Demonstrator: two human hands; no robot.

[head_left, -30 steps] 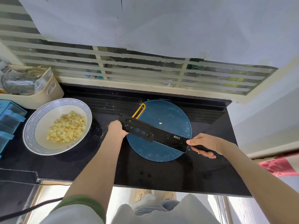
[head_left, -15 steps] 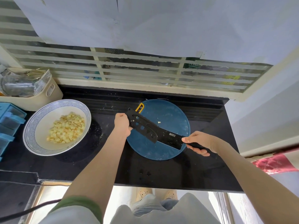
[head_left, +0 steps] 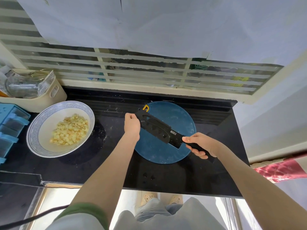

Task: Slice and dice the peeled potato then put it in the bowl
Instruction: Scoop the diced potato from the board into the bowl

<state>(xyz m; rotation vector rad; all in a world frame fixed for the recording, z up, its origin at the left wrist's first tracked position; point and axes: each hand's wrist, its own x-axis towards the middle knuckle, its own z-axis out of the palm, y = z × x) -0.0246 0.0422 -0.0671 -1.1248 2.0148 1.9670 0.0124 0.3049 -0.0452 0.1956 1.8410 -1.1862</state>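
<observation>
Over blue board (head_left: 174, 117), R hand (head_left: 201, 144) grips knife handle (head_left: 194, 146), L fingers (head_left: 131, 116) pinch its black sheath (head_left: 152, 126).

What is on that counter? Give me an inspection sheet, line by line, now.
Surface: black counter, white specks on it; a round blue board, smeared, lies on it.
Job's things: bowl left of the board holds potato dice; knife over the board, blade mostly inside a black perforated sheath.
Clutter: beige bin with a glass jar; blue drawers; all far left.
Hands: left hand grips the sheath's far end; right hand grips the knife's handle.
Cables: one dark cable, lower left, below the counter's edge.
Surroundings: striped window behind, paper over it; red cloth at right.
</observation>
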